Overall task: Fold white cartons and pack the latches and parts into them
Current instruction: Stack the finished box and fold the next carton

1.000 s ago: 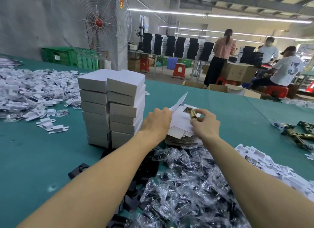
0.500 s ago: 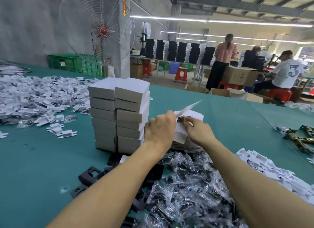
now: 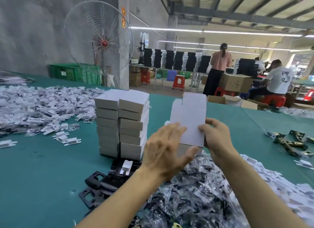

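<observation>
1. Green table (image 3: 42, 168) in a workshop carries two stacks of folded cartons (image 3: 122, 124), left of the hands.
2. White carton (image 3: 188, 118) stands upright above a heap of bagged parts (image 3: 195, 193).
3. Right hand (image 3: 217, 137) grips its lower right edge, thumb in front.
4. Left hand (image 3: 164, 151), fingers spread straight, touches its lower left.
5. Brass latches (image 3: 288, 142) lie far right.

Teal worktop (image 3: 42, 168) underneath, spreading from nine to three o'clock. At eleven o'clock, wire-caged fan (image 3: 102, 42) with red hub, green crate (image 3: 73, 73) low behind. At twelve, red stool (image 3: 178, 81) below rows of black stacks (image 3: 173, 60) on far tables. At one o'clock, standing person (image 3: 220, 61) beside brown cardboard box (image 3: 235, 83); at two, seated person (image 3: 280, 79) in white.
</observation>
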The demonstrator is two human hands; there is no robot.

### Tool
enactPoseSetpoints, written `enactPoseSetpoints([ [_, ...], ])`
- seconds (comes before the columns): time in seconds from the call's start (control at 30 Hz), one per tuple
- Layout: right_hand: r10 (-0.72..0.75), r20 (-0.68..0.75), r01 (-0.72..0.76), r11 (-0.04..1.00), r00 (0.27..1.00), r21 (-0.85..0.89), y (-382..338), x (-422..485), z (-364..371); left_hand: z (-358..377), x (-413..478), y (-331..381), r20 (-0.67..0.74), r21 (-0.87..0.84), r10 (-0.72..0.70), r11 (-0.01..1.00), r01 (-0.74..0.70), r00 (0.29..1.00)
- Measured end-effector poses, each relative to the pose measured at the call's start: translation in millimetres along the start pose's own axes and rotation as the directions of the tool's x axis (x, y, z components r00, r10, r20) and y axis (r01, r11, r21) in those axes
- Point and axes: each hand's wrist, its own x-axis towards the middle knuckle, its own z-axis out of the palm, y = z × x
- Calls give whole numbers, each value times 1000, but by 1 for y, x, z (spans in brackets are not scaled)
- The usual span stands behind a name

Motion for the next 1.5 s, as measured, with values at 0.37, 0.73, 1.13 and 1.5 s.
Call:
enactPoseSetpoints([
  [0.37, 42, 137, -42, 999, 990, -4, 20, -68, -43, -6, -15, 12, 506, -721, -177, 450, 527, 844],
  [0.73, 59, 388, -89, 994, 920, 61, -1, -91, -32, -10, -26, 23, 447, -552, 62, 805, 220, 893],
  [1.13, 45, 262, -27, 997, 964, -71, -6, -91, -45, -7, -29, 12, 257, -118, 37, 993, -7, 966],
  [1.5, -193, 47, 198, 935, 980, -293, 6, -87, -44, -4, -30, 19, 122, -130, -18, 991, 34, 992],
])
